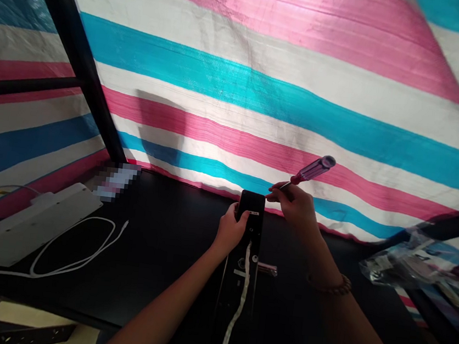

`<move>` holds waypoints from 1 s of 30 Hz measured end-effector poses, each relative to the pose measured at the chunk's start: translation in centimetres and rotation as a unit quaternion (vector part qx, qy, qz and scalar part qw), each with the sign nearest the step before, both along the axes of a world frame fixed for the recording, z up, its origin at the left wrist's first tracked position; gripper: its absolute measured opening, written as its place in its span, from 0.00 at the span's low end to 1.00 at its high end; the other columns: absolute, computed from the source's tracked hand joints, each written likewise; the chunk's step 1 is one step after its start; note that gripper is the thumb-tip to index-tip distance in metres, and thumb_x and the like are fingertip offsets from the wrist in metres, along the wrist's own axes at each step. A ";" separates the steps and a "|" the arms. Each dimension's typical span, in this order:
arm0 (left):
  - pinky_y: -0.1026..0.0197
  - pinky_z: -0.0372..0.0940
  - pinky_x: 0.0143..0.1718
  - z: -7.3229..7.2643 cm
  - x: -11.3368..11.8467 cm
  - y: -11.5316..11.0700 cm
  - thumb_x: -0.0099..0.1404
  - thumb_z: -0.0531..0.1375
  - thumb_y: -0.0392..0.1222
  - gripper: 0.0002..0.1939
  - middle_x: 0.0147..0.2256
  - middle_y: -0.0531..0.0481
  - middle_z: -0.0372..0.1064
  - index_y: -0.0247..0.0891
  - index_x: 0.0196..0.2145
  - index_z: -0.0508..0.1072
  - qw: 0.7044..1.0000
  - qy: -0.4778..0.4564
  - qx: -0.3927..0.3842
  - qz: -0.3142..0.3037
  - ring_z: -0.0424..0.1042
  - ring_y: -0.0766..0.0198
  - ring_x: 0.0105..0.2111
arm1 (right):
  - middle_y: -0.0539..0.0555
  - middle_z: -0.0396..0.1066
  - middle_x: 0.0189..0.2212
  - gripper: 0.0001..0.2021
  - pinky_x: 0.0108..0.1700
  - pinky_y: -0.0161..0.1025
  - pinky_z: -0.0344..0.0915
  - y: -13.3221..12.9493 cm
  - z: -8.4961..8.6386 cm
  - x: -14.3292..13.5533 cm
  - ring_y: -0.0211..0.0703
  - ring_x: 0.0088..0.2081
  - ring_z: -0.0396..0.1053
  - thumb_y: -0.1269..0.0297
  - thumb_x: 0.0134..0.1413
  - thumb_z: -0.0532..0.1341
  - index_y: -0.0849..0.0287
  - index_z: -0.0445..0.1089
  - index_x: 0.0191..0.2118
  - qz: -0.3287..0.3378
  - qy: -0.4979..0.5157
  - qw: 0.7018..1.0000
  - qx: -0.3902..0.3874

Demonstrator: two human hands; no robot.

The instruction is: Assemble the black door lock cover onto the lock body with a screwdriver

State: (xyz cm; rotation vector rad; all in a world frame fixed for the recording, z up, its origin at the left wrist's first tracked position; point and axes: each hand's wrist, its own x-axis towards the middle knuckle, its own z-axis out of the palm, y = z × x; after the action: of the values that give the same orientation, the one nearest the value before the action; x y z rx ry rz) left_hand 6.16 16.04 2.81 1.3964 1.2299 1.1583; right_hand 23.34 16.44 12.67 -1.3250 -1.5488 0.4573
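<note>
A long black device (249, 232) with a pale strip running down its face extends from the centre toward the bottom edge. Around its upper end my left hand (233, 226) is wrapped, the thumb on its face. My right hand (295, 204) pinches the metal shaft of a screwdriver (315, 169) just right of the device's top corner. Its clear purple and red handle points up and right, and the tip is too small to make out. A second clear-handled tool (268, 269) lies beside the device on the black table (163, 242).
At the left are a white box (36, 227) and a looped white cable (99, 256). Clear plastic bags (401, 260) lie at the right. Striped sheeting (223, 83) hangs behind the table on a black frame (70, 43).
</note>
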 end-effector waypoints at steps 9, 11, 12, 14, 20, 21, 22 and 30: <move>0.53 0.70 0.46 0.1 0.0 -0.1 0.69 0.59 0.48 0.18 0.44 0.40 0.79 0.37 0.53 0.71 1.000 -0.005 0.004 -0.005 0.79 0.50 0.45 | 0.53 0.79 0.29 0.17 0.34 0.44 0.77 0.3 0.6 -0.9 0.50 0.28 0.80 0.48 0.51 0.69 0.57 0.74 0.38 -0.027 -0.008 0.999 0.014; 0.54 0.70 0.46 0.1 0.1 -0.1 0.69 0.59 0.47 0.18 0.44 0.40 0.79 0.37 0.53 0.71 1.000 -0.007 0.003 -0.004 0.79 0.51 0.44 | 0.54 0.80 0.30 0.17 0.37 0.44 0.78 0.1 0.5 -0.8 0.50 0.31 0.81 0.48 0.52 0.68 0.57 0.74 0.40 0.000 0.017 1.000 -0.002; 0.54 0.70 0.46 0.1 0.1 -0.1 0.69 0.59 0.47 0.18 0.45 0.40 0.79 0.37 0.53 0.71 1.000 -0.007 0.003 -0.003 0.79 0.51 0.45 | 0.54 0.80 0.30 0.17 0.39 0.45 0.78 0.0 0.5 -0.7 0.50 0.32 0.81 0.49 0.54 0.67 0.58 0.74 0.39 0.010 0.019 1.000 -0.011; 0.54 0.69 0.47 0.1 0.1 -0.1 0.69 0.59 0.47 0.18 0.45 0.39 0.79 0.36 0.54 0.71 1.000 -0.006 0.002 -0.002 0.78 0.50 0.46 | 0.55 0.80 0.29 0.15 0.41 0.45 0.78 -0.1 0.4 -0.6 0.51 0.33 0.81 0.50 0.56 0.66 0.58 0.75 0.36 0.010 0.011 1.000 -0.019; 0.53 0.69 0.48 0.3 0.1 -0.1 0.69 0.59 0.46 0.19 0.46 0.39 0.79 0.36 0.54 0.71 1.000 0.000 0.000 -0.002 0.78 0.50 0.46 | 0.53 0.78 0.24 0.15 0.34 0.44 0.77 0.1 0.5 -0.7 0.51 0.28 0.80 0.50 0.51 0.69 0.58 0.75 0.30 -0.059 -0.019 0.998 0.021; 0.54 0.69 0.47 0.4 0.1 -0.1 0.69 0.59 0.46 0.18 0.46 0.39 0.79 0.36 0.54 0.71 1.000 0.001 0.000 -0.002 0.78 0.50 0.46 | 0.53 0.78 0.26 0.15 0.34 0.43 0.77 0.1 0.5 -0.7 0.51 0.28 0.80 0.50 0.51 0.69 0.58 0.75 0.33 -0.055 -0.009 0.998 0.019; 0.54 0.69 0.47 0.4 0.1 -0.1 0.69 0.59 0.46 0.19 0.45 0.39 0.79 0.36 0.54 0.71 1.000 0.001 0.000 -0.002 0.78 0.50 0.46 | 0.53 0.79 0.28 0.15 0.34 0.42 0.77 0.0 0.5 -0.8 0.50 0.29 0.80 0.51 0.51 0.69 0.57 0.75 0.36 -0.046 0.005 0.999 0.016; 0.54 0.70 0.46 0.1 0.2 -0.1 0.69 0.59 0.48 0.20 0.45 0.38 0.79 0.35 0.54 0.71 1.000 0.016 0.004 0.005 0.79 0.50 0.45 | 0.53 0.79 0.24 0.12 0.35 0.43 0.75 -0.6 0.2 -0.9 0.51 0.29 0.80 0.53 0.53 0.68 0.57 0.76 0.30 -0.083 -0.019 0.996 0.025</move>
State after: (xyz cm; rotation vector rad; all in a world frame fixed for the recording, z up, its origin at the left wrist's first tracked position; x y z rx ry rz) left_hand 6.34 15.96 2.91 1.4216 1.2577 1.1516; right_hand 22.47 15.81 12.92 -1.4166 -1.4584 0.2888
